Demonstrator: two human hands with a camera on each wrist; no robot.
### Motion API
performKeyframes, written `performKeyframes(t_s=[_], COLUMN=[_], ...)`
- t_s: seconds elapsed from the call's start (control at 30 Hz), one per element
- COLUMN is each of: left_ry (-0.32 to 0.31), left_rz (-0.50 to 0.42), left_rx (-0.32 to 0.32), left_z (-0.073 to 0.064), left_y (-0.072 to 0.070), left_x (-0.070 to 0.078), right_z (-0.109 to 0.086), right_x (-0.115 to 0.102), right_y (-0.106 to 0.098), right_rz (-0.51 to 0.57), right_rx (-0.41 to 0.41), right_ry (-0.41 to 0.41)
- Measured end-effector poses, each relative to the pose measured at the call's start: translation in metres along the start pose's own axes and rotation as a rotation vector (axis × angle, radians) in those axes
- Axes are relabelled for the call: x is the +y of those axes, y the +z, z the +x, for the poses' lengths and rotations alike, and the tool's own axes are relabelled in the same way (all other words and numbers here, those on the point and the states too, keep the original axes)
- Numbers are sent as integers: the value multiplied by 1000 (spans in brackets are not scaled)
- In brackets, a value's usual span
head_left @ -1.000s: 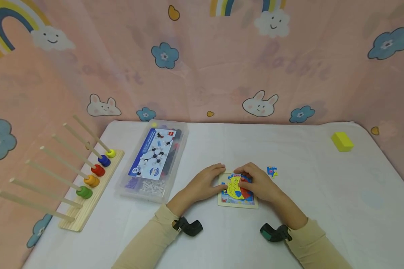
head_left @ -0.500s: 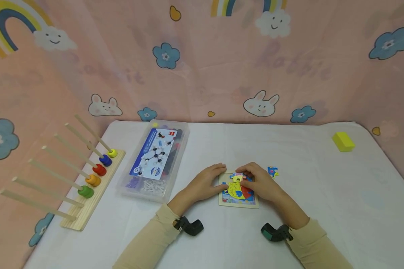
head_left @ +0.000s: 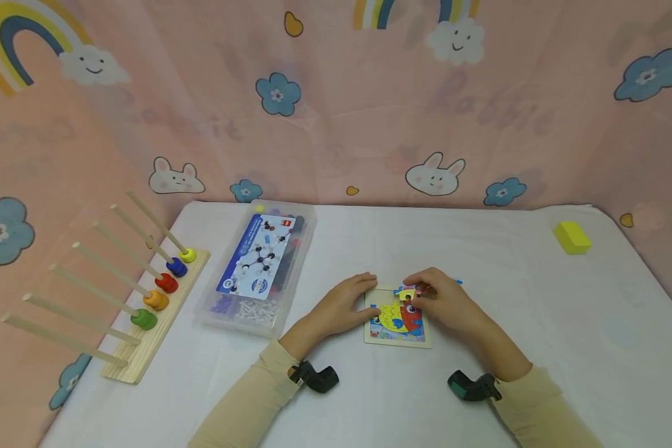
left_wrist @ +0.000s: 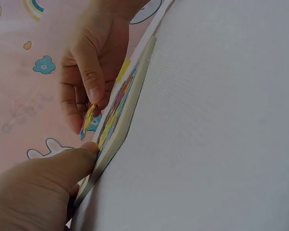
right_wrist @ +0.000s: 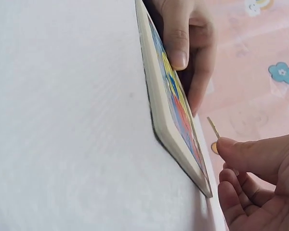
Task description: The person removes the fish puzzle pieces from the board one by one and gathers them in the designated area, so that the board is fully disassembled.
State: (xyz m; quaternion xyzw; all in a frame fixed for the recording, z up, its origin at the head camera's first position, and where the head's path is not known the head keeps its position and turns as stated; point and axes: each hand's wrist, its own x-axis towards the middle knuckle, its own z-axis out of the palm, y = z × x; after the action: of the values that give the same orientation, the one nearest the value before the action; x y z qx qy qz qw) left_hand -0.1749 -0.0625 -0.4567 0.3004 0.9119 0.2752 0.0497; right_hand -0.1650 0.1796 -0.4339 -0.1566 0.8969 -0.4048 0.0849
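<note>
A small wooden jigsaw puzzle (head_left: 371,334) with a red and yellow fish picture lies on the white table. My left hand (head_left: 340,305) holds it at the left side, thumb resting over its face and the other fingers by the far edge. Just above the upper part of the puzzle, my right hand (head_left: 447,303) pinches a yellow and blue puzzle piece (head_left: 406,293) between thumb and fingers. In the left wrist view that puzzle piece (left_wrist: 88,121) is tilted and apart from the puzzle. Mostly hidden behind my right hand is another puzzle piece (head_left: 459,282), only a blue bit showing.
Left of the hands lies a clear plastic box (head_left: 269,314) of molecule model parts. Farther left stands a wooden peg rack (head_left: 165,311) with several colored rings. A yellow block (head_left: 572,238) sits at the back right, near the pink curtain (head_left: 347,137).
My right hand has lifted the puzzle piece out of the puzzle and moved slightly right, now covering most of the loose piece. The left hand stays in place.
</note>
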Motion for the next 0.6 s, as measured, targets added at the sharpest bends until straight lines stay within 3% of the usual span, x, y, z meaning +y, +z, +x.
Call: performKeyframes(t_s=[0.4, 0.6], left_ry=[-13, -10], left_rz=[9, 10], left_rx=[-7, -8], left_z=[0, 0], left_y=[-1, 0], left_x=[2, 1], right_z=[-22, -34], right_x=[19, 33], right_y=[-35, -54], right_rz=[-83, -93], right_rx=[72, 131], right_ry=[25, -8])
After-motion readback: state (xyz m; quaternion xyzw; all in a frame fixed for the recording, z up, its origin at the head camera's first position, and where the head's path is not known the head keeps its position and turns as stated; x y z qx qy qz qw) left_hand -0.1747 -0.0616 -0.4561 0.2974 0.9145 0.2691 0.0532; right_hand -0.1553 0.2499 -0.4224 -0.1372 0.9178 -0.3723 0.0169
